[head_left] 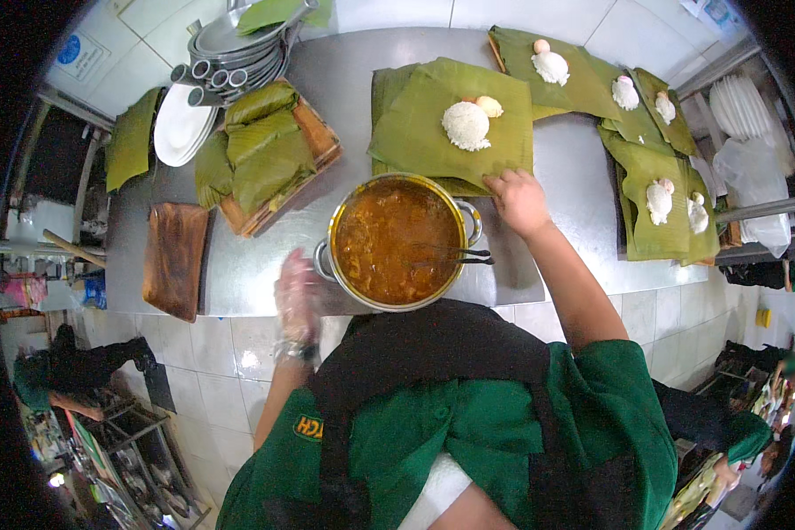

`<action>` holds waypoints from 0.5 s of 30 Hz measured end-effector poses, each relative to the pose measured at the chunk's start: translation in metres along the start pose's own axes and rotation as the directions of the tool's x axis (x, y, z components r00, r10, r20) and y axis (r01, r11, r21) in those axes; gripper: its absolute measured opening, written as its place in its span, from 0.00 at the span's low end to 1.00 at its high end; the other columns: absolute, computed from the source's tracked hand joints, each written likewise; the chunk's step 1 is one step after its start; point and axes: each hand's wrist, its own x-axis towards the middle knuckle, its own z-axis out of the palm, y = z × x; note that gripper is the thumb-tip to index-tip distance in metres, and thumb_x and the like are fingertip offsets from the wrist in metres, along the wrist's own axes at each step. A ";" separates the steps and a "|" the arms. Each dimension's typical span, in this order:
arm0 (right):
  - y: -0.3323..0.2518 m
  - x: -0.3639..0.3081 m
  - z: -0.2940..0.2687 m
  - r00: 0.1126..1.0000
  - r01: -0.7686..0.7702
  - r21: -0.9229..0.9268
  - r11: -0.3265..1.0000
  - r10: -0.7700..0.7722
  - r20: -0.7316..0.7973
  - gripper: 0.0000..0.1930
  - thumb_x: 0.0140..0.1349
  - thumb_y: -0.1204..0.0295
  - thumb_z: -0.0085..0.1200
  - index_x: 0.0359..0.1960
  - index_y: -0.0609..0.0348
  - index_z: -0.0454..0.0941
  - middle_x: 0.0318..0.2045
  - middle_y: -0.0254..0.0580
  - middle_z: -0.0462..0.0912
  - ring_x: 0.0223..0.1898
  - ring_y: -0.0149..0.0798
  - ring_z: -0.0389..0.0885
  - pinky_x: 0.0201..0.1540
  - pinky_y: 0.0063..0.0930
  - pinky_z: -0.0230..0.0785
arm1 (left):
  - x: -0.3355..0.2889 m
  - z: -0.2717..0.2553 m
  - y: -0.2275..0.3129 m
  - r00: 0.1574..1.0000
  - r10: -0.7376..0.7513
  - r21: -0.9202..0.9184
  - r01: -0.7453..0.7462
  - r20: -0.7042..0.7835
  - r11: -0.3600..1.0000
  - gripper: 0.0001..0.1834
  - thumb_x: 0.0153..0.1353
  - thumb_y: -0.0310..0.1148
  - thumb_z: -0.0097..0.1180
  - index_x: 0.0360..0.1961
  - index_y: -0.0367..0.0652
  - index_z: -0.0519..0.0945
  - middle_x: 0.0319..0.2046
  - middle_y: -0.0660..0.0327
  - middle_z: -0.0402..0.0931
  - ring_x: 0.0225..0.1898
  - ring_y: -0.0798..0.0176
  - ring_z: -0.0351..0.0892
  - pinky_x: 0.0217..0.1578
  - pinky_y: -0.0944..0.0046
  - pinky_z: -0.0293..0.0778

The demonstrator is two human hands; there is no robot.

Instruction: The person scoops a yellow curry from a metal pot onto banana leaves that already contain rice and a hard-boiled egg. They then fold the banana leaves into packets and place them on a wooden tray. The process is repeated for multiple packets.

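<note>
A round metal pot [397, 307] of orange-brown stew [396, 234] stands at the table's near edge, with the dark handles of two utensils [475, 257] leaning over its right rim. My right hand [519, 203] pinches the near right corner of a banana leaf [415, 124]. On that leaf lie a mound of white rice [465, 125] and a pale, egg-like piece [489, 107]. My left hand [296, 296], in what looks like a clear plastic glove, is left of the pot's handle and apart from it. Motion blurs its fingers.
Folded banana-leaf bundles [269, 146] lie on a wooden board at left, near a bare wooden board [175, 256]. White plates [181, 128] and stacked pans [243, 53] stand behind. Several leaves with rice [658, 201] line the right side. Other people work at both lower sides.
</note>
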 end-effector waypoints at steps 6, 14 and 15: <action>0.003 0.000 -0.002 1.000 0.014 -0.021 1.000 -0.014 0.004 0.17 0.51 0.72 0.55 0.44 0.48 0.84 0.34 0.42 0.80 0.40 0.47 0.78 0.46 0.40 0.73 | 0.014 0.047 0.014 0.947 -0.271 -0.406 0.319 0.173 0.856 0.21 0.71 0.40 0.50 0.56 0.34 0.70 0.46 0.52 0.77 0.45 0.58 0.78 0.47 0.57 0.77; 0.051 0.004 0.004 0.999 -0.041 -0.046 0.998 0.040 -0.010 0.17 0.53 0.73 0.54 0.45 0.44 0.84 0.37 0.38 0.81 0.44 0.44 0.79 0.48 0.37 0.74 | 0.069 0.028 -0.003 0.934 -0.309 -0.437 0.356 0.177 0.826 0.22 0.71 0.43 0.50 0.56 0.35 0.71 0.52 0.53 0.76 0.52 0.56 0.77 0.53 0.55 0.76; 0.062 0.000 0.005 0.998 -0.057 -0.040 0.998 0.058 0.010 0.17 0.53 0.74 0.53 0.45 0.44 0.84 0.38 0.37 0.81 0.45 0.44 0.79 0.49 0.37 0.74 | 0.073 0.026 0.000 0.924 -0.353 -0.426 0.382 0.149 0.820 0.22 0.71 0.43 0.50 0.56 0.35 0.72 0.52 0.53 0.76 0.52 0.56 0.77 0.53 0.55 0.77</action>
